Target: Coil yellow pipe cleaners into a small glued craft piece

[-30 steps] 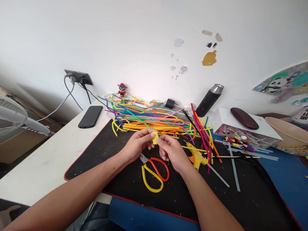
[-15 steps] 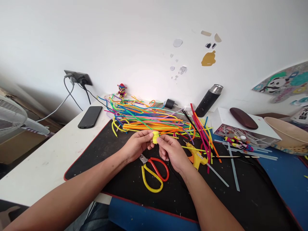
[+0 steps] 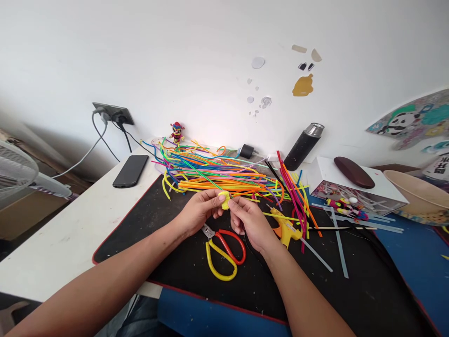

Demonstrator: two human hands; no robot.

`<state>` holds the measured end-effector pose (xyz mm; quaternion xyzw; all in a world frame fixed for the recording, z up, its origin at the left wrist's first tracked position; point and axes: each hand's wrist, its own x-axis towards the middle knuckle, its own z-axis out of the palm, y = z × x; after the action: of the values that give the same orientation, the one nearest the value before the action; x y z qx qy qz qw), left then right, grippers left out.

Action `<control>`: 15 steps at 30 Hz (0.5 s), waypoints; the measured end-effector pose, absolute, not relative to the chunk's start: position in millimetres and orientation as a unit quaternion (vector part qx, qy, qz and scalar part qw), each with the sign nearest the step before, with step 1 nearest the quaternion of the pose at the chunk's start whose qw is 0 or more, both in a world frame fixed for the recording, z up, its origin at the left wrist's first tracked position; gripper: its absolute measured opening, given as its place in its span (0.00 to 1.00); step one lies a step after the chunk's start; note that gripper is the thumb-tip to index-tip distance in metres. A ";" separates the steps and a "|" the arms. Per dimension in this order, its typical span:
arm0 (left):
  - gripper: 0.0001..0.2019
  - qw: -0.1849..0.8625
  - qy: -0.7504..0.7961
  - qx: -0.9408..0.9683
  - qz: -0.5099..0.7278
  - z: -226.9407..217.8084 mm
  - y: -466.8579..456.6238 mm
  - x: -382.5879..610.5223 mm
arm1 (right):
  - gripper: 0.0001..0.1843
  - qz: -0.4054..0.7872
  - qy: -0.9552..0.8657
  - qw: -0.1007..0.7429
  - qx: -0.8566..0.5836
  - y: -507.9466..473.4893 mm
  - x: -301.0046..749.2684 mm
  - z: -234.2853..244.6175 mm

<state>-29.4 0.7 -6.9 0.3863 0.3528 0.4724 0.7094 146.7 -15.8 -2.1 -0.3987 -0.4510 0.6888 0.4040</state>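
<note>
Between my two hands is a small yellow piece of coiled pipe cleaner (image 3: 225, 200), with a green stem (image 3: 201, 173) leading from it up to the left. My left hand (image 3: 205, 208) pinches its left side between thumb and fingers. From the right, my right hand (image 3: 248, 219) pinches the other edge, its fingertips partly hidden. Just below the hands lie scissors (image 3: 224, 256) with one red and one yellow handle. Behind them spreads a heap of loose, many-coloured pipe cleaners (image 3: 224, 171).
A yellow glue gun (image 3: 288, 229) lies right of my right hand, near clear glue sticks (image 3: 339, 248). A phone (image 3: 131, 171) rests at the left. A black flask (image 3: 303, 147), a white box (image 3: 368, 182) and a small doll (image 3: 177, 132) stand along the wall.
The yellow piece has turned slightly between my fingertips, its top tipping left. Both hands keep their pinch in nearly the same place.
</note>
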 end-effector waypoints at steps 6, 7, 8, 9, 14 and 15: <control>0.19 0.690 0.368 0.397 0.480 -6.1 1.0 -30.3 | 0.24 0.681 -0.471 0.391 -0.402 -16.1 145.3 -3.3; 0.19 0.695 0.366 0.393 0.479 -6.3 0.7 -29.8 | 0.24 0.677 -0.475 0.390 -0.405 -16.1 145.5 -3.3; 0.19 0.700 0.362 0.387 0.478 -6.6 0.3 -29.3 | 0.24 0.675 -0.477 0.389 -0.406 -16.2 145.7 -3.1; 0.19 0.706 0.358 0.381 0.477 -7.0 -0.2 -28.8 | 0.24 0.674 -0.479 0.389 -0.406 -16.2 145.8 -2.8; 0.18 0.721 0.341 0.364 0.481 -7.7 -1.2 -28.9 | 0.23 0.684 -0.472 0.391 -0.396 -16.5 146.8 -1.7; 0.18 0.724 0.335 0.364 0.480 -7.3 -0.8 -29.9 | 0.23 0.687 -0.468 0.393 -0.393 -16.6 147.2 -1.5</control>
<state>-29.9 -0.8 -7.3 0.3640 0.3352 0.4801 0.7243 147.2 -16.6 -1.5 -0.3930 -0.4676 0.6873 0.3932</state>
